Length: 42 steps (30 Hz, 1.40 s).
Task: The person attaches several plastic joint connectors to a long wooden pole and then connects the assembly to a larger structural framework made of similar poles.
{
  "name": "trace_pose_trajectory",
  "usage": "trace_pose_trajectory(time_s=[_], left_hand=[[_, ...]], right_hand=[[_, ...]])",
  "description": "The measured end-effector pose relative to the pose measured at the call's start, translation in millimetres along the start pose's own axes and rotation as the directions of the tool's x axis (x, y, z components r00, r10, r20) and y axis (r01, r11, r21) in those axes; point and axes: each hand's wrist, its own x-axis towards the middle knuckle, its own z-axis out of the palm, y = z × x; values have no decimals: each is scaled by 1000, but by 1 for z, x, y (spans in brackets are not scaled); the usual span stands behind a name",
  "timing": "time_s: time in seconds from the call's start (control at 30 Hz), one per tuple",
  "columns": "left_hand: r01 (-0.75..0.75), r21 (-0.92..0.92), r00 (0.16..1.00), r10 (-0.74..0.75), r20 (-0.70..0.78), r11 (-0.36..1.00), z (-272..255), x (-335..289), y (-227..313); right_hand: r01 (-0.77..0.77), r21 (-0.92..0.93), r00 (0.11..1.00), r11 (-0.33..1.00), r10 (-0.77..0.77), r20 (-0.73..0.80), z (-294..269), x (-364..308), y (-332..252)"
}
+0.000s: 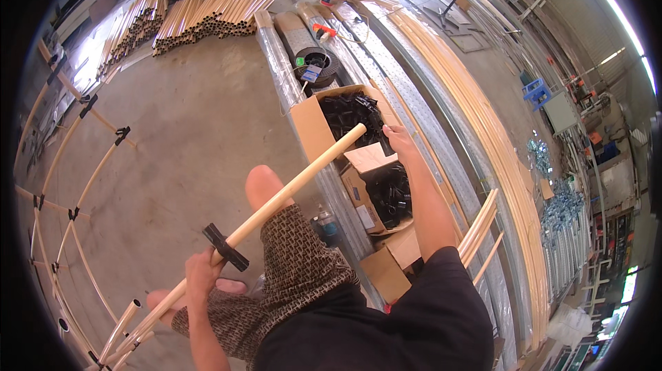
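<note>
My left hand (200, 272) is wrapped round a long tan pipe (296, 181), which slants across my lap with its far end over a cardboard box. Just beyond that hand, a black pipe joint (226, 247) sits on the pipe. My right hand (398, 141) is at the right edge of the upper open cardboard box (312, 129), fingers curled; what they hold, if anything, is hidden. Black plastic fittings (348, 112) fill this box. A second box (360, 195), nearer to me, holds more black fittings (387, 193).
A frame of tan pipes with black joints (74, 214) stands at left. Stacked tan pipes (214, 16) lie at the far left. Wrapped long bars (276, 61) run beneath the boxes, bearing a black spool (317, 66). Long tan pipes (476, 109) lie at right.
</note>
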Motion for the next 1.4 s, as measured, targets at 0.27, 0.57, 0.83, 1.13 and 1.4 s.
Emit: trace_pose_trajectory(time_s=[0.27,0.57,0.83,1.13,1.4], left_hand=[[-13,62,999,15,-30,998,11,8,-14],[-44,85,994,52,-93,995,19,13,-19],[-42,129,996,52,-74,991,21,15,-18],[-41,149,996,52,-70,988,24,14,-20],[4,128,998,3,-56,992,22,17,-15]], right_hand=[[-62,66,997,996,58,58,33,7,-28],[34,227,992,973,-60,110,48,41,-10],[6,45,986,999,-13,168,24,56,-4],[-161,338,954,927,59,295,30,48,-15],[201,-340,971,919,-140,195,38,6,-51]])
